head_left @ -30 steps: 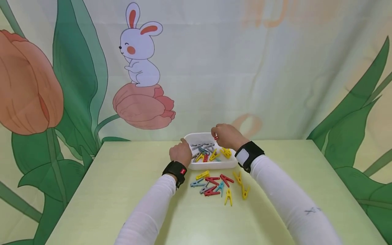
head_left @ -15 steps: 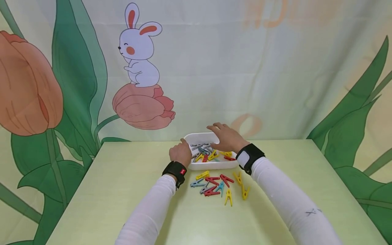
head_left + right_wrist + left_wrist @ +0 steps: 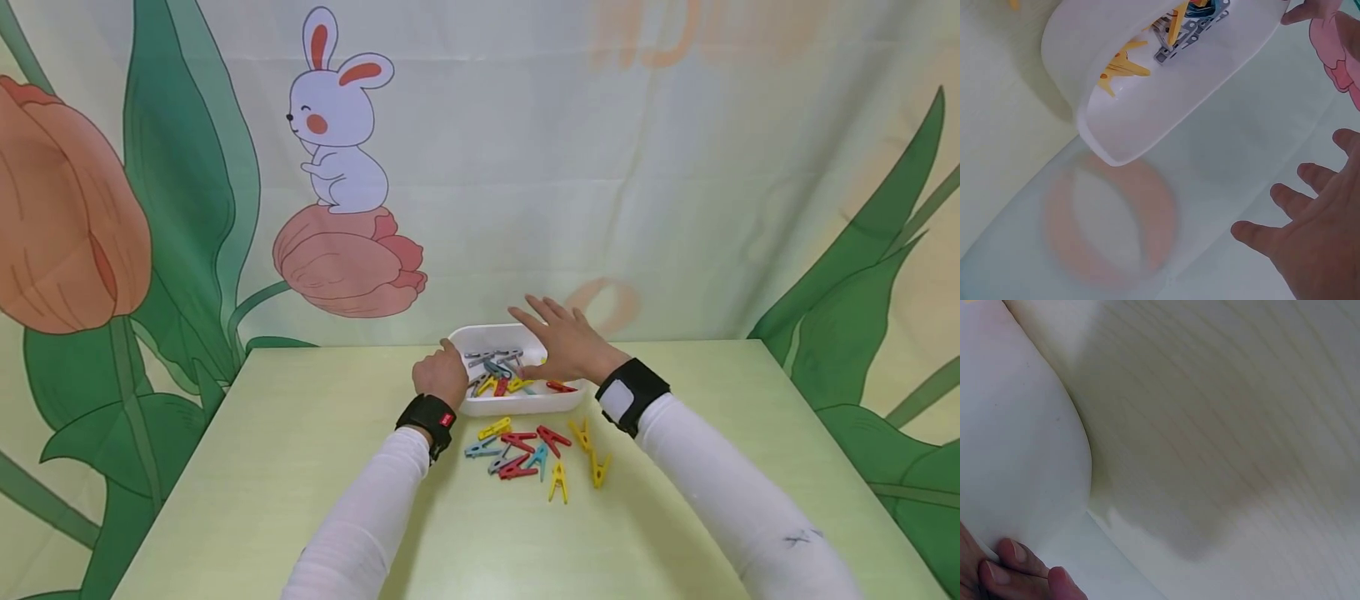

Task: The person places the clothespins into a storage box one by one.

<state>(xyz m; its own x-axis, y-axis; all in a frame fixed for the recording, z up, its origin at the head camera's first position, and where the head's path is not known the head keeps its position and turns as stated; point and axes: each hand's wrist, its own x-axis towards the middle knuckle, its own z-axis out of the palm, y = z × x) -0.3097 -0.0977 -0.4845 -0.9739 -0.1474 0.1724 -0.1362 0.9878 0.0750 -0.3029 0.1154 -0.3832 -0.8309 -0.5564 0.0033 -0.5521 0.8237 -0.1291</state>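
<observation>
A red tag (image 3: 447, 419) with pale marks too small to read sat on the black wristband (image 3: 425, 414) of the person's left hand (image 3: 442, 375). A dark, X-like mark (image 3: 802, 538) showed on the white right sleeve (image 3: 720, 475), well back from the right hand (image 3: 572, 346). Beyond both hands, a printed curtain (image 3: 487, 167) carried faint orange lettering (image 3: 663, 33), blurred and not clearly legible, and a white rabbit (image 3: 341, 133) up to the left.

A white tray (image 3: 521, 406) stood between the hands. The left hand gripped its left end, fingers curled against the wall. The right hand was spread wide above the tray's right part and held nothing; whether its lowered thumb touched a peg could not be told. Inside lay grey pegs (image 3: 480, 360), nearer the left hand, with blue, red and yellow ones; one red peg (image 3: 560, 387) lay just below the right hand. More loose pegs (image 3: 517, 472), red, yellow, blue and grey, lay on the pale table (image 3: 337, 467) between the forearms, near the tray's front.
</observation>
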